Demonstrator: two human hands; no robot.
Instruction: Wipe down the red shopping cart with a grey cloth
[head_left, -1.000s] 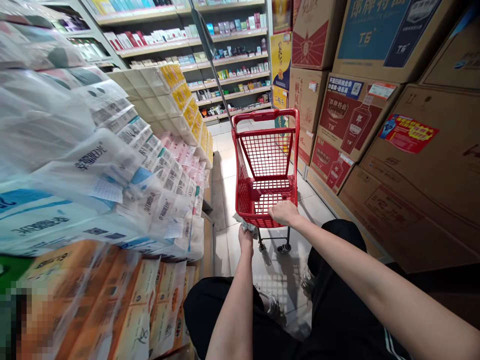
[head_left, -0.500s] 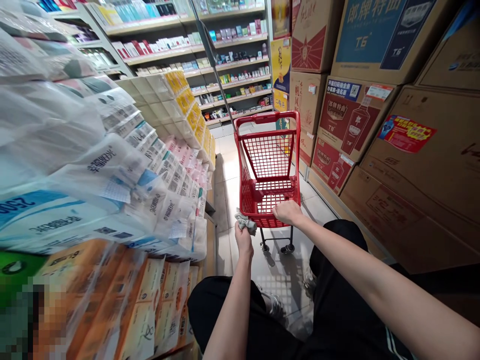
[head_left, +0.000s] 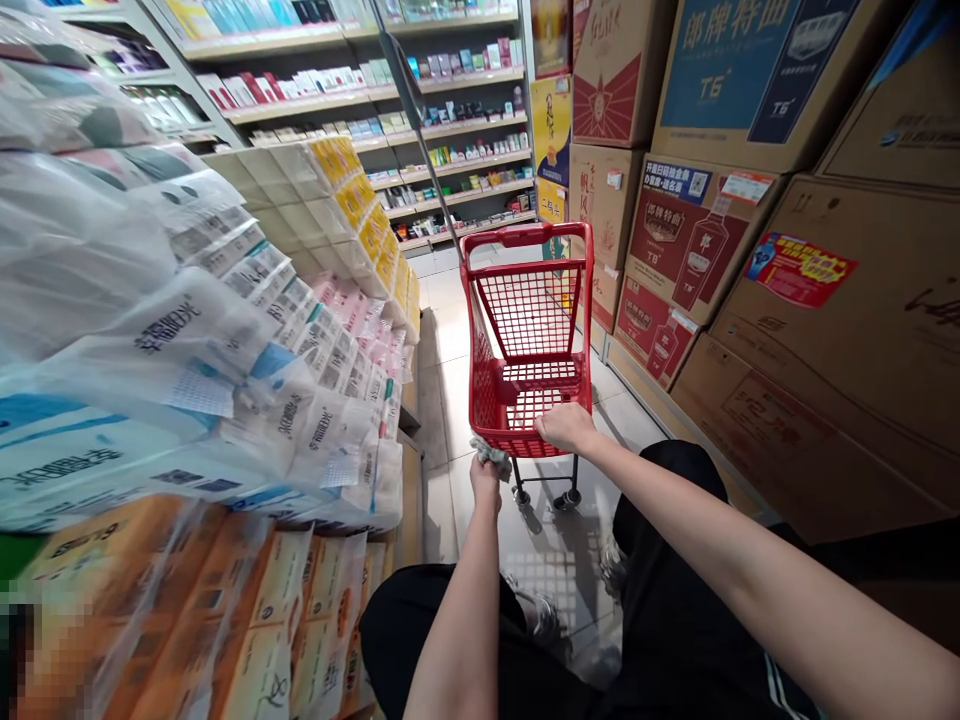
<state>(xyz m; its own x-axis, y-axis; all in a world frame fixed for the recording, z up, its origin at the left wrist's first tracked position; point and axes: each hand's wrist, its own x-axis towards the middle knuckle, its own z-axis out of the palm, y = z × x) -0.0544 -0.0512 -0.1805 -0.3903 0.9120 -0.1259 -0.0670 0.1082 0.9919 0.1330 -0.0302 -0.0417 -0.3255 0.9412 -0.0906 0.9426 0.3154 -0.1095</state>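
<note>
Two hands work at a red cart (head_left: 525, 232). The left hand (head_left: 485, 482) keeps a narrow grip on a crumpled gray cloth (head_left: 490, 456), just at the cart's near corner. The right hand (head_left: 566, 428) curls over the near rim, its grip closed there. Wrapped tissue packs (head_left: 187, 330) stand left, cardboard cartons (head_left: 847, 330) stack right, and shelves (head_left: 375, 100) lie ahead.

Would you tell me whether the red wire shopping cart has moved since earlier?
No, the red cart holds its place against the stacked brown cardboard cartons.
</note>
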